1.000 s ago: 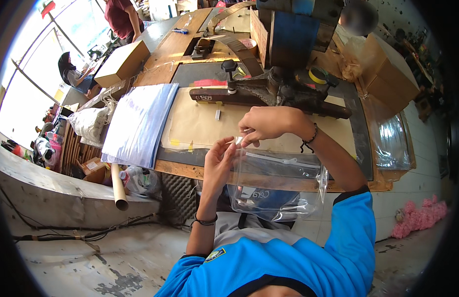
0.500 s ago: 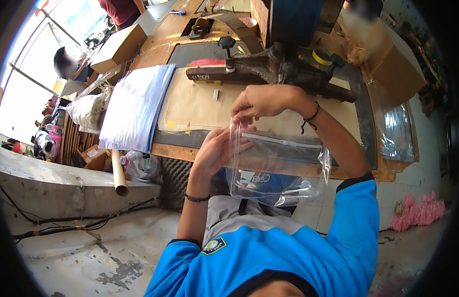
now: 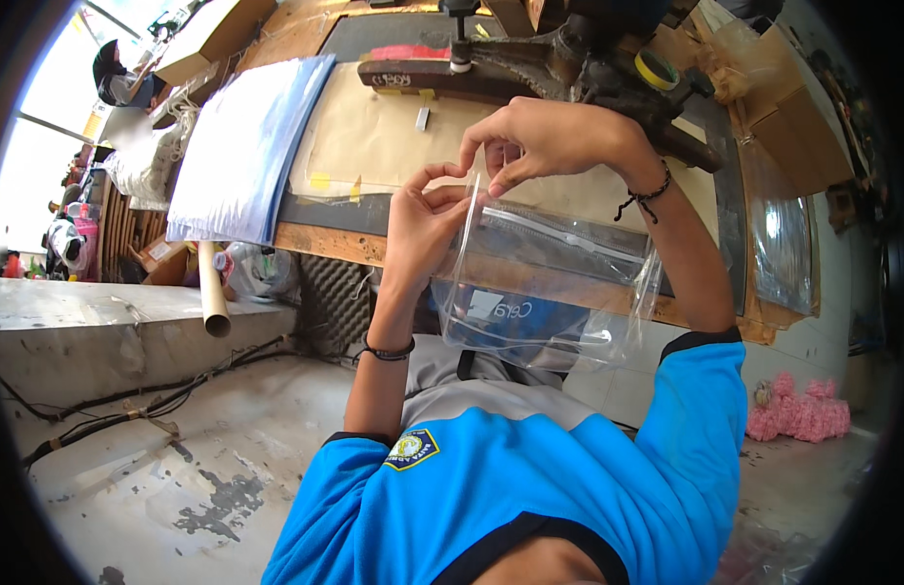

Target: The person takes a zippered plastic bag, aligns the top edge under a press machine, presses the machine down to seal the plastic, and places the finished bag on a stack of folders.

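A clear plastic zip bag point(image 3: 608, 336) hangs between my hands over the table's front edge, with a white zipper strip point(image 3: 559, 236) along its upper part. My left hand point(image 3: 423, 224) grips the bag's left edge near the top corner, thumb and fingers bent together. Reaching across from the right, my right hand point(image 3: 559, 141) pinches the same upper left corner, its fingertips close to those of the left. The bag's right side hangs free and slightly creased. Behind it, printed lettering and a blue surface show through the plastic.
A dark metal press point(image 3: 569, 58) with a long bar stands over tan sheets point(image 3: 364, 146) on the table. Left lies a stack of clear plastic sheets point(image 3: 242, 146); right, more clear plastic point(image 3: 782, 249) and a cardboard box point(image 3: 798, 127). A cardboard tube point(image 3: 214, 302) juts out below. Another person sits far left.
My view has shifted, so the table sits higher in the picture. My fingers have bent more around the bag's corner, and the bag has tilted a little, its right side lower.
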`<action>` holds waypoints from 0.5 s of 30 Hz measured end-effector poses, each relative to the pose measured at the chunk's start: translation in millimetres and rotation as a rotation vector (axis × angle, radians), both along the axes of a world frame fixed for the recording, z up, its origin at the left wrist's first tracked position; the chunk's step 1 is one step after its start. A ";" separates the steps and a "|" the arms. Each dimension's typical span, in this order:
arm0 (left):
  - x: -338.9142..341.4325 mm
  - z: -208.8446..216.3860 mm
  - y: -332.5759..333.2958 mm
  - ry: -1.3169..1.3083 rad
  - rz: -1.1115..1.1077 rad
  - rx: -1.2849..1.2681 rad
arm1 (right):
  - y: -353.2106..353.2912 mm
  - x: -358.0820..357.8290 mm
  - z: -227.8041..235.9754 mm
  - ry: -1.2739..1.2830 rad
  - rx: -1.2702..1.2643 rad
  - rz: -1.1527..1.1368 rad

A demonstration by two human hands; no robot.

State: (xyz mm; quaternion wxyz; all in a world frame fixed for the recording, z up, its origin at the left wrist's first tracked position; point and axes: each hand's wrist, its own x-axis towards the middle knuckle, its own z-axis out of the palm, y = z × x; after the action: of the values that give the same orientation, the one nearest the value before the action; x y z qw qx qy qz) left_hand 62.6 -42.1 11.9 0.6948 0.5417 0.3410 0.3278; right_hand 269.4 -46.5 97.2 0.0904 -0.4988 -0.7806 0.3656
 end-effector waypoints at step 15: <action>0.7 -7.5 5.6 0.059 -0.010 0.010 | 10.0 -1.5 -8.2 -0.125 -0.045 -0.011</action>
State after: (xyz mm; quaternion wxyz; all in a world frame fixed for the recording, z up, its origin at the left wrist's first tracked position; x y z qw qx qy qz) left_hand 63.3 -36.5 4.4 0.6832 0.5563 0.3572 0.3101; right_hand 267.9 -36.5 88.9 0.0323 -0.5266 -0.7738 0.3507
